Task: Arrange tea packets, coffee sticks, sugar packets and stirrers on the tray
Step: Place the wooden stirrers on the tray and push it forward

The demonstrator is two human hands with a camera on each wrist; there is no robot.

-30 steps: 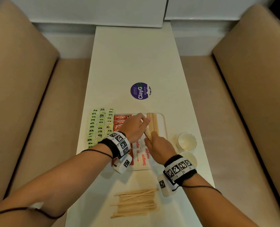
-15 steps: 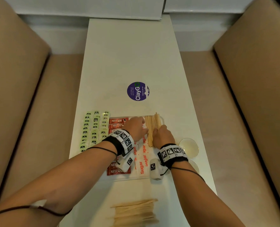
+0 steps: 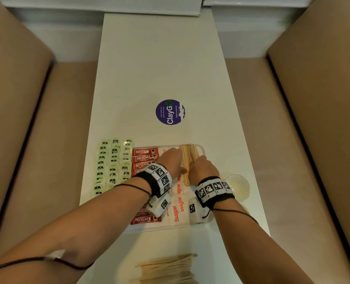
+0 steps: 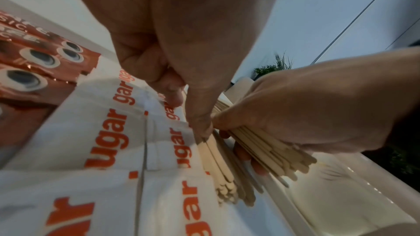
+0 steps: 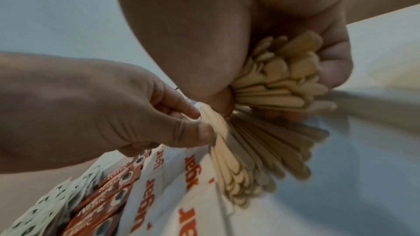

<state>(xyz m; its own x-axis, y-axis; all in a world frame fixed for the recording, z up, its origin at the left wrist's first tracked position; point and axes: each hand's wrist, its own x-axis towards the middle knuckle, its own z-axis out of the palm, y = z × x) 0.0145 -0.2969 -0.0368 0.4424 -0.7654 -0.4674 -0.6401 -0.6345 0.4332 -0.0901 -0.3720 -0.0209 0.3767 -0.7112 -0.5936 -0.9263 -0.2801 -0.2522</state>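
Note:
A white tray (image 3: 201,149) holds red Nescafe coffee sticks (image 3: 143,153), white sugar packets (image 3: 178,198) and a row of wooden stirrers (image 3: 186,160) along its right side. Green tea packets (image 3: 112,165) lie in rows on the table left of the tray. My right hand (image 3: 201,168) grips a bundle of stirrers (image 5: 279,82) low over the laid ones. My left hand (image 3: 173,160) pinches the left edge of the laid stirrers (image 4: 223,177) with thumb and forefinger (image 5: 200,131). The sugar packets (image 4: 109,132) lie just beside them.
A loose pile of stirrers (image 3: 168,267) lies on the table near me. Two pale cups (image 3: 238,187) stand right of the tray. A purple round sticker (image 3: 170,112) sits further up the narrow white table (image 3: 159,58). Tan benches flank both sides.
My right hand has moved forward along the tray's right side with its bundle, bringing it in line with the laid stirrers. My left hand stayed at their left edge.

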